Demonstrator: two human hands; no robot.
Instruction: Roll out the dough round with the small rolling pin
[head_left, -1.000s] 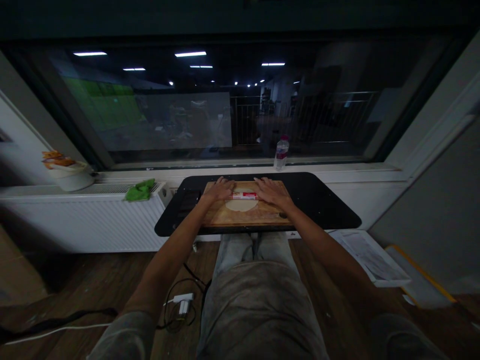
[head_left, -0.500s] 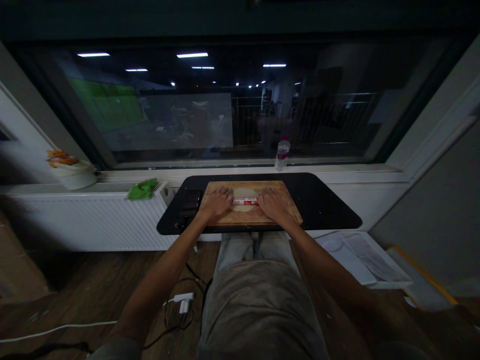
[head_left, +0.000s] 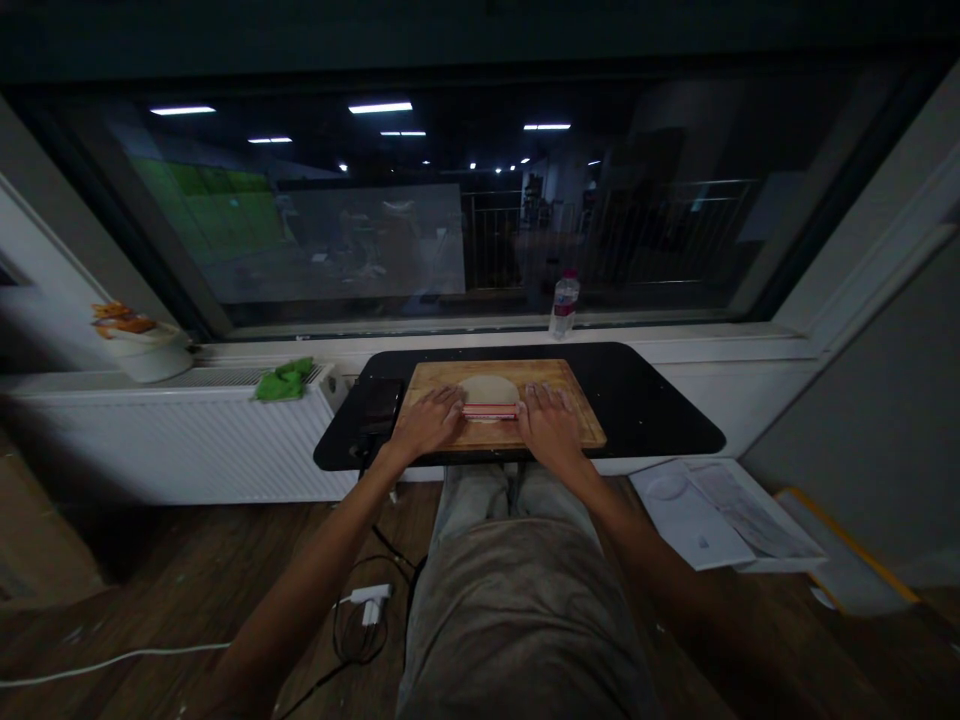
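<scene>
Across the near part of a wooden board (head_left: 487, 440), a red-and-white roller (head_left: 491, 411) lies crosswise over a pale, flat round of dough (head_left: 488, 388). Most of the visible dough shows beyond the roller, on the window side. The left hand (head_left: 429, 420) is laid over the roller's left end, the right hand (head_left: 551, 422) over its right end. Fingers of both point forward; the roller's ends are hidden beneath, and whether the fingers are closed around them cannot be told. Only the middle length of the roller is exposed.

The board lies on a black table (head_left: 652, 410) with rounded corners. Beside the board, at the table's left, lies a dark flat object (head_left: 382, 400), its kind not determinable.

Beyond the table, a clear bottle (head_left: 564, 303) with a pink cap stands upright on the white sill (head_left: 712, 352), before a wide window (head_left: 480, 240). To the left, a white radiator (head_left: 187, 450) carries a crumpled green cloth (head_left: 285, 379) near its right end and a white pot (head_left: 150, 355) with orange contents further left.

On the wooden floor (head_left: 187, 580), a white adaptor (head_left: 371, 597) lies among dark cables. Low at the right, a shallow white box (head_left: 757, 510) sits partly behind the right forearm.
</scene>
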